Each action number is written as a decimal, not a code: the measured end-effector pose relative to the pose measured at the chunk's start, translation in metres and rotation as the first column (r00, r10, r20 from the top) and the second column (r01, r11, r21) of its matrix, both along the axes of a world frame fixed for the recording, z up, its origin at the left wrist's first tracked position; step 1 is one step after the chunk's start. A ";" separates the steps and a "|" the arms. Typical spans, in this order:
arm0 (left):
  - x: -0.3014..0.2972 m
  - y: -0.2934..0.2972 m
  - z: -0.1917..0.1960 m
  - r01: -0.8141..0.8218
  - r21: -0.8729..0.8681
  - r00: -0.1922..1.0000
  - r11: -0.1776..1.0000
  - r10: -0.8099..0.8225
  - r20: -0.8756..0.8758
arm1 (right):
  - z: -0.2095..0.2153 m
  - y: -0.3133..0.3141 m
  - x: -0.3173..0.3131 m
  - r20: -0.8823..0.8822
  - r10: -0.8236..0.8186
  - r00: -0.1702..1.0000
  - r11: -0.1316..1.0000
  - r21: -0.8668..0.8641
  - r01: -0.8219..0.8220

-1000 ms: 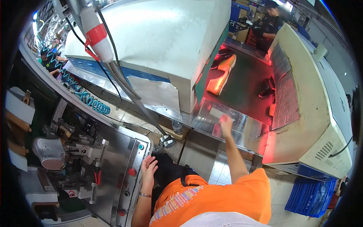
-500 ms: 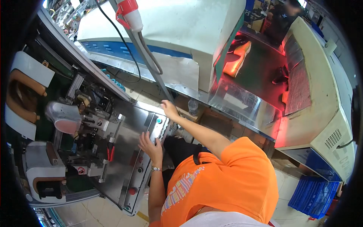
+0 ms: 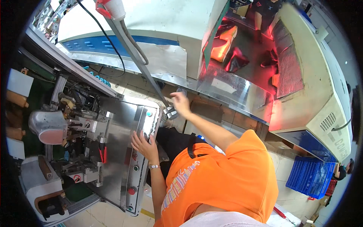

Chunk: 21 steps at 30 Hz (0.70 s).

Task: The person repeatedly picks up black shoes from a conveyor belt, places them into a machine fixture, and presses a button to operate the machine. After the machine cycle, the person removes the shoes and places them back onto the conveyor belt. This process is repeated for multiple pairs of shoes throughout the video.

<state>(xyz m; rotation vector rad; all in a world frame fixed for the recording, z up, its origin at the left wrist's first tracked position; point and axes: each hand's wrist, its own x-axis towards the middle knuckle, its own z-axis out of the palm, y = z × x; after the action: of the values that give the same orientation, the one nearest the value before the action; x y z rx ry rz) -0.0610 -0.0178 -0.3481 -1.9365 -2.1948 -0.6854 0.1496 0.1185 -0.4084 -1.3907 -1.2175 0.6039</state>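
My left hand, with a metal watch at the wrist, is spread over the edge of the machine's steel control panel, its fingers apart. Close to it are the panel's push buttons, a green one above and a red one below. Beyond the panel's upper corner, my right hand hangs in the air near a grey metal post. Its fingers are loosely bent, with nothing visible in them. Red-handled pliers lie on the machine side of the panel.
Rounded metal moulds and clamps fill the machine at left. An orange shoe and a dark shoe lie under red light on a conveyor. A person stands at its far end. Blue crates sit at right.
The view has swung, so the machine shows further left. My right hand has drawn away from the panel's corner. A dark shoe now lies beside the orange one on the conveyor.
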 end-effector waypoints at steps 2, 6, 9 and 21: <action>-0.001 -0.004 0.001 -0.017 -0.001 1.000 1.000 0.017 0.010 | 0.003 -0.004 0.057 -0.004 -0.267 0.964 0.963 -0.028 0.267; 0.001 -0.001 0.001 0.009 0.003 1.000 1.000 -0.009 0.016 | -0.042 0.019 0.225 0.062 -0.672 0.738 0.733 -0.078 0.675; 0.003 0.000 0.002 0.004 -0.023 1.000 1.000 -0.004 0.000 | -0.055 0.053 0.323 -0.544 -0.594 0.592 0.801 -0.331 0.499; 0.000 0.007 0.012 0.054 -0.005 0.985 0.999 -0.052 0.163 | -0.033 0.160 0.416 -0.849 -0.308 0.430 0.926 -0.163 0.341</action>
<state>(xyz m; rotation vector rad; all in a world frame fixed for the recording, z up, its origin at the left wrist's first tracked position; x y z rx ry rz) -0.0610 -0.0107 -0.3366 -2.0168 -2.2489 -0.8720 0.5656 0.2790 -0.4413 -0.9926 -0.1018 0.8481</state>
